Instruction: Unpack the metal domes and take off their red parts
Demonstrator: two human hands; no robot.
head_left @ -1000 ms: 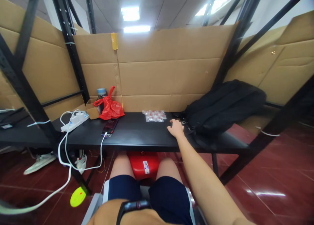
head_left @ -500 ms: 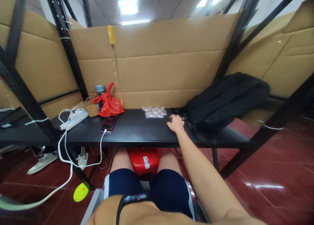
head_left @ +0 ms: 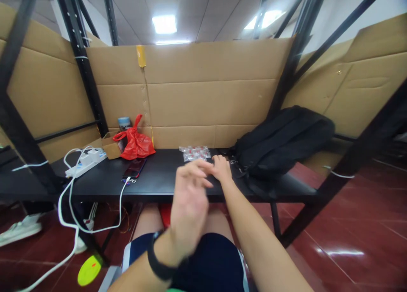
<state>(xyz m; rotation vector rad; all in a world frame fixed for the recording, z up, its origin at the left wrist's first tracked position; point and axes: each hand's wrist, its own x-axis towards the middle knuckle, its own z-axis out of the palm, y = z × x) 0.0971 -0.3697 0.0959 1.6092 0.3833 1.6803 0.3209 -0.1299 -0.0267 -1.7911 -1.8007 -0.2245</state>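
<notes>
My left hand (head_left: 190, 198), with a black band on its wrist, is raised in front of the table edge above my lap. Its fingers are stretched forward and slightly blurred, and nothing shows in them. From this view its fingertips overlap the side of my right hand (head_left: 221, 169); I cannot tell if they touch. My right hand lies on the black tabletop (head_left: 159, 177), fingers extended, with no object visible in it. Just left of its fingers are small clear plastic packets (head_left: 194, 153) with red bits inside. A black backpack (head_left: 282, 143) stands close on its right.
At the left are a red plastic bag (head_left: 138, 143), an open cardboard box (head_left: 112, 147), a blue-capped bottle (head_left: 124, 122), a phone (head_left: 135, 169) on a white cable and a power strip (head_left: 85, 161). A cardboard wall (head_left: 203, 101) closes the back; black posts (head_left: 90, 96) flank the table.
My left hand has come up from beside my body to above my lap, near the right hand. My right hand stays on the tabletop. The view has shifted slightly.
</notes>
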